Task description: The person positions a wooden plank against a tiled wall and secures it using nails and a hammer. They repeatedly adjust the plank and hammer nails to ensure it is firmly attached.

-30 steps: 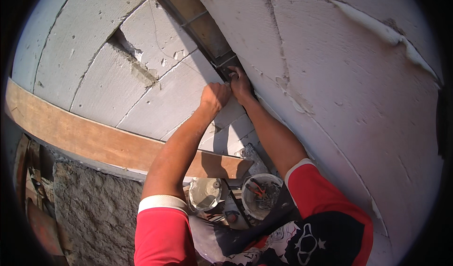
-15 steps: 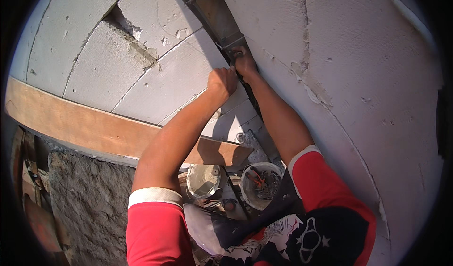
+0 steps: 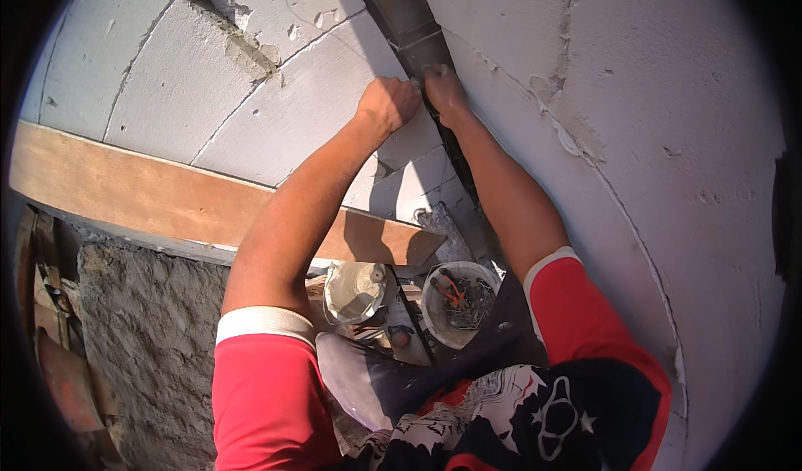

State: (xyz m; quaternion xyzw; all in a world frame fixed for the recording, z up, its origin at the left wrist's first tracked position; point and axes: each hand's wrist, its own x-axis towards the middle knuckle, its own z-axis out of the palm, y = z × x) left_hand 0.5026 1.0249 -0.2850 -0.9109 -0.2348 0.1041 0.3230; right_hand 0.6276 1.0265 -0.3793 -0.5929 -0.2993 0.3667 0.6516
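Observation:
My left hand (image 3: 389,105) is closed at the dark corner gap (image 3: 418,28) between two pale block walls. Right beside it, slightly higher, my right hand (image 3: 445,93) is also closed, its fingers inside the gap. Whatever the fingers pinch is too small or hidden to make out. A thin metal crosspiece (image 3: 418,38) spans the gap just above both hands. Dark upright bars run down the gap below them.
A wooden board (image 3: 150,166) lies along the left wall's foot. Below stand a bucket of greyish material (image 3: 355,291) and a bucket of nails or wire pieces (image 3: 455,325) with orange-handled pliers (image 3: 452,290). Rough grey masonry (image 3: 150,337) is at lower left; the right block wall (image 3: 660,120) rises close by.
The whole view has shifted, so the walls and buckets sit higher in the picture. My right hand has come down from the metal crosspiece and is now level with my left hand.

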